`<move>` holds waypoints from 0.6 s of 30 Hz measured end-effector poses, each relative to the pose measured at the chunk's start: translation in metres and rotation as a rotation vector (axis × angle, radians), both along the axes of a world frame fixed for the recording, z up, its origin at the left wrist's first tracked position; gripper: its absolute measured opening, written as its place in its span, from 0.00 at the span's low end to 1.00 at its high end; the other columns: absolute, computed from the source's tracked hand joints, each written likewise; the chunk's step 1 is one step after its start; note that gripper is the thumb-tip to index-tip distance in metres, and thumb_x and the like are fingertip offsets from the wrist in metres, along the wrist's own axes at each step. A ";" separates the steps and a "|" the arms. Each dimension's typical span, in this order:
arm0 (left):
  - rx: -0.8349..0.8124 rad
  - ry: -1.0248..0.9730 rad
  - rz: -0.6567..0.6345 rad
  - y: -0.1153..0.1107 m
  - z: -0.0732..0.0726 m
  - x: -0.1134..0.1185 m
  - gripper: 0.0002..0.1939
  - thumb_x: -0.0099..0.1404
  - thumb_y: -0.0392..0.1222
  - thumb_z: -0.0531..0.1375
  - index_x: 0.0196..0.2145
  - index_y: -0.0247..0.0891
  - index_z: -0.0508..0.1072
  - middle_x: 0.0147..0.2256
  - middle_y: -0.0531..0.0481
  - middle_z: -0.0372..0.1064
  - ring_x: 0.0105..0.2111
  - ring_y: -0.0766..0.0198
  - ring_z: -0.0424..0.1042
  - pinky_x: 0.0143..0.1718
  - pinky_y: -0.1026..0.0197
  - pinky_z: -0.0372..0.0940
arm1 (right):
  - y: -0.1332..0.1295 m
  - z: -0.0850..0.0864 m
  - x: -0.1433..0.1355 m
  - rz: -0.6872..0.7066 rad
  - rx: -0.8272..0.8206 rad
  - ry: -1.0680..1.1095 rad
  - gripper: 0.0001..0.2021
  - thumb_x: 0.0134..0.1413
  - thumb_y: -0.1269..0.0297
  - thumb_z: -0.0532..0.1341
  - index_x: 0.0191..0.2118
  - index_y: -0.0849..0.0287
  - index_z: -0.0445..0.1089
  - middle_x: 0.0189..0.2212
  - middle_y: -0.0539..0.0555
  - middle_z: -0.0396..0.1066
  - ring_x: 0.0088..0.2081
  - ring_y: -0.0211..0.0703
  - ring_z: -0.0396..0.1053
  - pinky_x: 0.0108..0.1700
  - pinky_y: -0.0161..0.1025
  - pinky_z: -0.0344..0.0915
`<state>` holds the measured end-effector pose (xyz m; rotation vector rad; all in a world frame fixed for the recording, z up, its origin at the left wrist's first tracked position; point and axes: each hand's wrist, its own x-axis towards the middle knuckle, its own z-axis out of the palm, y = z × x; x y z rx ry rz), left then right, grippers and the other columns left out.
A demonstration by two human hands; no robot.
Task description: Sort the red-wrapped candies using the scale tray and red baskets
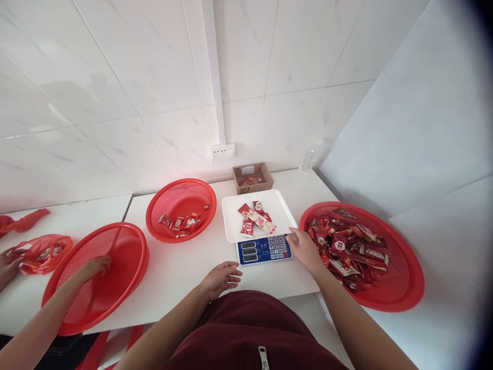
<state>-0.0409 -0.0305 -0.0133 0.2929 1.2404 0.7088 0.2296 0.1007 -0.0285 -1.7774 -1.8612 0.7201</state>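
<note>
A: Qs first: what can u read from there?

Me: "SF" on the front of the cardboard box (258, 186) behind my scale (265, 252), plus digits on its blue keypad. The displays look dark, so no figure I can make out. The red packets (247, 227) & the pink-and-white stick (261, 221) bear white or small print, too tiny to read. They lie in a loose pile mid white tray (278, 205), on top of the scale

A: And ur hands?

Me: L hand (221, 280) is open, fingers loosely bent, just off the scale's near L corner. R hand (304, 249) is at the tray's near R corner, thumb & a finger showing; can't tell if they touch it or pinch smth, the rest is hidden

A: Room to move?

Me: Open surface (169, 272) to the L, btwn the scale and a co-worker's basket (119, 257). Tight on the R: the big basket (418, 280) w/ heaped packets (354, 252) is close by. Front edge runs just past the scale, near my belly

A: Anything hard to see?

Me: What bears the big basket, and its lower packets. Co-worker's arms are cut off at L; one hand (96, 266) is inside that basket, the other (10, 264) by a red bag (44, 252), contents blurry. Rear basket (165, 198) shows a few packets, print unclear
</note>
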 end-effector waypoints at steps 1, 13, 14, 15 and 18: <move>-0.010 0.008 0.009 -0.001 0.000 -0.002 0.18 0.53 0.47 0.65 0.39 0.37 0.67 0.35 0.47 0.71 0.30 0.67 0.70 0.37 0.62 0.61 | -0.005 -0.006 0.009 0.007 0.071 -0.051 0.20 0.53 0.60 0.51 0.50 0.62 0.67 0.47 0.64 0.69 0.48 0.52 0.66 0.52 0.48 0.59; -0.044 0.078 -0.036 0.003 0.001 0.003 0.16 0.53 0.45 0.64 0.38 0.36 0.66 0.33 0.49 0.70 0.29 0.68 0.68 0.35 0.63 0.61 | -0.045 -0.030 0.035 -0.078 -0.223 -0.380 0.28 0.61 0.56 0.40 0.62 0.66 0.52 0.52 0.71 0.66 0.45 0.59 0.70 0.44 0.52 0.63; -0.045 0.080 -0.045 0.004 0.001 0.004 0.17 0.53 0.45 0.64 0.38 0.36 0.66 0.33 0.49 0.70 0.29 0.69 0.68 0.35 0.63 0.60 | -0.045 -0.026 0.033 -0.088 -0.257 -0.392 0.28 0.61 0.56 0.39 0.63 0.64 0.51 0.53 0.70 0.65 0.44 0.59 0.70 0.44 0.51 0.63; -0.047 0.081 -0.052 0.004 0.001 0.005 0.17 0.52 0.46 0.64 0.38 0.37 0.66 0.33 0.49 0.70 0.29 0.69 0.68 0.35 0.63 0.60 | -0.045 -0.022 0.032 -0.089 -0.280 -0.401 0.28 0.62 0.56 0.39 0.64 0.63 0.50 0.54 0.69 0.65 0.45 0.58 0.70 0.44 0.51 0.63; -0.050 0.080 -0.060 0.003 -0.001 0.006 0.18 0.51 0.46 0.65 0.37 0.37 0.66 0.33 0.50 0.70 0.29 0.69 0.68 0.35 0.63 0.60 | -0.045 -0.014 0.030 -0.080 -0.320 -0.410 0.28 0.62 0.55 0.37 0.64 0.61 0.48 0.56 0.66 0.63 0.46 0.56 0.70 0.45 0.49 0.63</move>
